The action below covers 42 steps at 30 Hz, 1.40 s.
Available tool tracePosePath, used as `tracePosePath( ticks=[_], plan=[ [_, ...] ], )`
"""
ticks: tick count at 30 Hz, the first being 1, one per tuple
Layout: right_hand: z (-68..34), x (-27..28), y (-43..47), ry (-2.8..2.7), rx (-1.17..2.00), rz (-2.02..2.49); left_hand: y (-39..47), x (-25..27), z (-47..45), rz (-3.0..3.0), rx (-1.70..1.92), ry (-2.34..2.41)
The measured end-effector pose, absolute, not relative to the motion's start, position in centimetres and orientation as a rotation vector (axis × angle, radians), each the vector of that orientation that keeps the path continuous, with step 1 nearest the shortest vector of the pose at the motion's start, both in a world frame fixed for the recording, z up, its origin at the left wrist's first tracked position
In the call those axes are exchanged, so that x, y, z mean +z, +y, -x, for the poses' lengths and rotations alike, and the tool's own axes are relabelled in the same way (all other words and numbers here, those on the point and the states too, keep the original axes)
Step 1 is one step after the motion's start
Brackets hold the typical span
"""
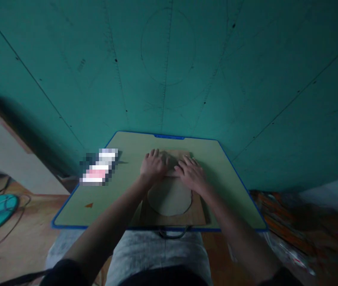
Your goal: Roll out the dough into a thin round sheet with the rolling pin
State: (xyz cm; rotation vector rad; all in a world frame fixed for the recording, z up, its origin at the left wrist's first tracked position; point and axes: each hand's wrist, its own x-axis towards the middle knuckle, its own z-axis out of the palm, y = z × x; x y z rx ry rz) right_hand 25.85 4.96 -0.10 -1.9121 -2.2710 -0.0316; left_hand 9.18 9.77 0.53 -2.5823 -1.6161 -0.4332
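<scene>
A round, flat sheet of pale dough (170,198) lies on a wooden board (172,221) in front of me. Its far part looks folded or rolled over, with a straight edge running across between my hands. My left hand (154,165) rests on the far left of the dough, fingers laid forward and slightly bent. On the far right, my right hand (191,172) lies with its fingers spread over dough and board. Both palms hide part of the dough's far end, so what lies beneath them cannot be made out.
The board sits on a small folding table (112,202) with a blue rim. A pixelated phone-like object (100,169) stands at the table's left, near a small orange scrap (89,205). A green wall (169,71) rises behind. Clutter (288,222) lies on the floor at right.
</scene>
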Motion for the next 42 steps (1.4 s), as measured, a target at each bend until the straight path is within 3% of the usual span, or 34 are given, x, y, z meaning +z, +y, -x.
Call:
tracePosePath(
  ticks=[9, 15, 27, 31, 38, 42],
  plan=[
    [-26.4, -0.4, -8.1, -2.355, 0.024, 1.544, -1.4, -2.2, -3.4, 2.664, -0.619, -1.231],
    [-28.8, -0.6, -7.1, -2.228, 0.115, 1.691, 2.0, -1.5, -6.0, 2.637, -0.490, -1.280],
    [-32.0, -3.9, -4.5, -1.935, -0.027, 1.887, 11.2, 0.3, -16.1, 2.949, -0.355, -1.144],
    [-29.7, -3.1, -5.9, -2.055, -0.032, 1.747, 10.1, 0.1, -14.1, 2.985, -0.340, -1.066],
    [-20.8, -0.1, -10.8, -2.369, 0.239, 1.294, 5.4, -1.6, -3.9, 2.929, -0.450, -0.929],
    [-20.9, 0.2, -10.1, -2.329, 0.295, 1.309, 5.6, -1.3, -5.6, 2.925, -0.393, -0.966]
  ],
)
